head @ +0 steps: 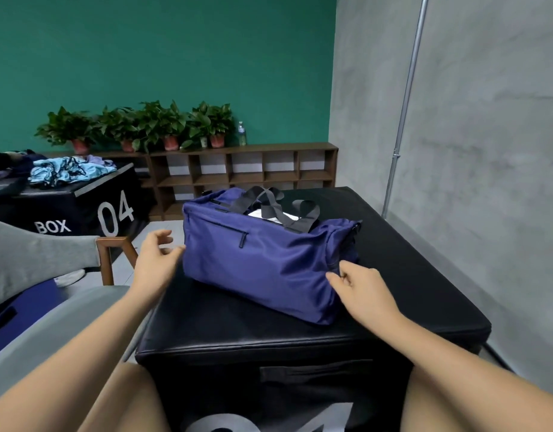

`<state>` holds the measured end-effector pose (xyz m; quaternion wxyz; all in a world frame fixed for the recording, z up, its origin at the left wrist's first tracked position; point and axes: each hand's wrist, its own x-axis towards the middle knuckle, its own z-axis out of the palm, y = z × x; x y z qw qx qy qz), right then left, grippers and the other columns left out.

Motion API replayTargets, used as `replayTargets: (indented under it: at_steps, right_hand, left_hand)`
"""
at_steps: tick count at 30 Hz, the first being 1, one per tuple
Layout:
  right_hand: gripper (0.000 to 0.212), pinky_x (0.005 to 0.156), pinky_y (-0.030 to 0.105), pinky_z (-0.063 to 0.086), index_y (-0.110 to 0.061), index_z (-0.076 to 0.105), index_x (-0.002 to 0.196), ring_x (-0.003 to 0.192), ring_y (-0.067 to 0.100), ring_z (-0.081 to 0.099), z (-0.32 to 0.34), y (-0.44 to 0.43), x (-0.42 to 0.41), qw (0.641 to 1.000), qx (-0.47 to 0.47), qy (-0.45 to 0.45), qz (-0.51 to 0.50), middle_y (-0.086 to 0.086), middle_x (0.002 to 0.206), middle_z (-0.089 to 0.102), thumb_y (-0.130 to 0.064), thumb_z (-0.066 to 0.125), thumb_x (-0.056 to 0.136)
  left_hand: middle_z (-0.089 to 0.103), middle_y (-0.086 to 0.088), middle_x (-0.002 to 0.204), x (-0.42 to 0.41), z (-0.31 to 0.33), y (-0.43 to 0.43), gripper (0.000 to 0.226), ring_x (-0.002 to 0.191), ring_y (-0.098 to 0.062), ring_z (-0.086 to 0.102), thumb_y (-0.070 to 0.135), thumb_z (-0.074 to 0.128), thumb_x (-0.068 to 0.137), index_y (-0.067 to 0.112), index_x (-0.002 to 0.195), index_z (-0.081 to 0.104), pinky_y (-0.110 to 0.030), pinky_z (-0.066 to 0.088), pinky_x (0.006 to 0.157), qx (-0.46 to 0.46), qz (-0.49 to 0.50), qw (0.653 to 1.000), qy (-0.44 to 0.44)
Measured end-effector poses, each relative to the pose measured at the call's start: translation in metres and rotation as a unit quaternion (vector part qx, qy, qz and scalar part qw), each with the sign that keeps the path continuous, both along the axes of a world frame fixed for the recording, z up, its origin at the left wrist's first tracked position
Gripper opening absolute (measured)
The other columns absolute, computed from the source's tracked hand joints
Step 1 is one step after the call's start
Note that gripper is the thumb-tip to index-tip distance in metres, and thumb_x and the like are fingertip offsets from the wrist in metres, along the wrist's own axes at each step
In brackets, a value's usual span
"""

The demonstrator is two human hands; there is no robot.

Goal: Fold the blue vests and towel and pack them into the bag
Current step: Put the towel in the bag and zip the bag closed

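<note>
A navy duffel bag sits in the middle of the black padded worktop. Its top is open, its black straps flop over the opening, and something white shows inside. The left hand is at the bag's left end, its grip spread and the fingertips just at the corner. The right hand is at the near right corner with its fingers curled against the fabric; I cannot tell whether its grip pinches it. Far left, light blue clothes lie heaped on a second box marked "BOX 04".
</note>
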<state>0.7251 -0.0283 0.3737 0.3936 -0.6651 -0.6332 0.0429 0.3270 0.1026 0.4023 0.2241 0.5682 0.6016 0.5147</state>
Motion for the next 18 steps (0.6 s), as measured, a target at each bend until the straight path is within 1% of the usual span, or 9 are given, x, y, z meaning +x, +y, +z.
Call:
replayTargets:
  at_steps: [3,5,7,9,12,13,14,16,18]
  right_hand:
    - [0.047,0.060,0.039,0.048,-0.017,0.040,0.068,0.058,0.021,0.055,0.005,0.019,0.030,1.000,-0.009,0.006,-0.028,0.003,0.056,0.054,-0.039,0.070,0.098]
    - [0.047,0.059,0.037,0.046,-0.016,0.043,0.068,0.058,0.021,0.056,0.008,0.032,0.049,0.999,-0.020,0.011,-0.045,0.003,0.056,0.054,-0.038,0.070,0.098]
    - [0.047,0.057,0.036,0.043,-0.014,0.044,0.069,0.058,0.023,0.056,0.011,0.044,0.063,0.998,-0.035,0.013,-0.059,0.003,0.055,0.054,-0.039,0.070,0.098]
    - [0.047,0.056,0.036,0.042,-0.012,0.045,0.069,0.058,0.024,0.056,0.013,0.056,0.074,0.996,-0.044,0.012,-0.070,0.004,0.055,0.055,-0.040,0.070,0.099]
    - [0.046,0.060,0.037,0.046,-0.011,0.050,0.071,0.060,0.022,0.058,0.017,0.075,0.087,0.995,-0.054,-0.003,-0.083,0.003,0.059,0.059,-0.042,0.069,0.099]
    - [0.045,0.061,0.038,0.048,-0.011,0.052,0.072,0.062,0.022,0.059,0.018,0.081,0.090,0.994,-0.057,-0.010,-0.088,0.003,0.061,0.060,-0.043,0.069,0.100]
    - [0.045,0.063,0.038,0.049,-0.011,0.052,0.072,0.063,0.022,0.059,0.020,0.087,0.094,0.994,-0.059,-0.013,-0.090,0.004,0.062,0.061,-0.042,0.069,0.100]
    - [0.046,0.064,0.038,0.050,-0.010,0.052,0.072,0.064,0.022,0.060,0.021,0.101,0.100,0.994,-0.057,-0.015,-0.095,0.004,0.063,0.061,-0.042,0.069,0.100]
    - [0.046,0.064,0.037,0.049,-0.011,0.052,0.072,0.065,0.023,0.060,0.021,0.115,0.105,0.992,-0.063,-0.011,-0.104,0.005,0.064,0.062,-0.042,0.069,0.100]
  left_hand:
    - [0.056,0.001,0.148,0.005,-0.004,0.025,0.058,0.122,-0.021,0.063,0.031,0.076,0.097,0.022,0.148,0.048,-0.050,0.054,0.105,-0.012,-0.028,0.999,0.020]
    - [0.057,0.000,0.148,0.013,-0.010,0.037,0.058,0.128,-0.023,0.061,0.032,0.074,0.099,0.022,0.150,0.047,-0.051,0.051,0.110,-0.029,-0.058,0.998,0.003]
    - [0.062,0.000,0.135,0.027,-0.015,0.040,0.052,0.123,-0.024,0.063,0.031,0.072,0.101,0.024,0.146,0.047,-0.050,0.054,0.106,-0.041,-0.078,0.996,-0.016]
    - [0.064,0.003,0.117,0.040,-0.019,0.042,0.050,0.112,-0.024,0.065,0.031,0.071,0.102,0.023,0.144,0.046,-0.047,0.055,0.098,-0.038,-0.063,0.997,-0.020]
    - [0.067,-0.002,0.102,0.046,-0.021,0.049,0.072,0.095,-0.019,0.068,0.036,0.074,0.099,0.020,0.156,0.033,-0.045,0.055,0.091,-0.024,-0.037,0.998,-0.036]
    - [0.068,-0.003,0.098,0.045,-0.020,0.052,0.073,0.092,-0.019,0.068,0.040,0.074,0.099,0.021,0.156,0.033,-0.044,0.054,0.089,-0.025,-0.036,0.999,-0.032]
    - [0.068,-0.003,0.096,0.043,-0.018,0.053,0.065,0.091,-0.020,0.068,0.045,0.073,0.098,0.023,0.150,0.041,-0.044,0.054,0.085,-0.034,-0.036,0.999,-0.013]
    - [0.068,-0.004,0.095,0.043,-0.015,0.054,0.042,0.090,-0.024,0.068,0.055,0.067,0.099,0.021,0.124,0.059,-0.047,0.054,0.079,-0.059,-0.042,0.997,0.037]
    - [0.069,-0.005,0.094,0.047,-0.017,0.055,0.035,0.089,-0.027,0.066,0.054,0.064,0.101,0.019,0.104,0.060,-0.045,0.051,0.073,-0.054,-0.052,0.996,0.054]
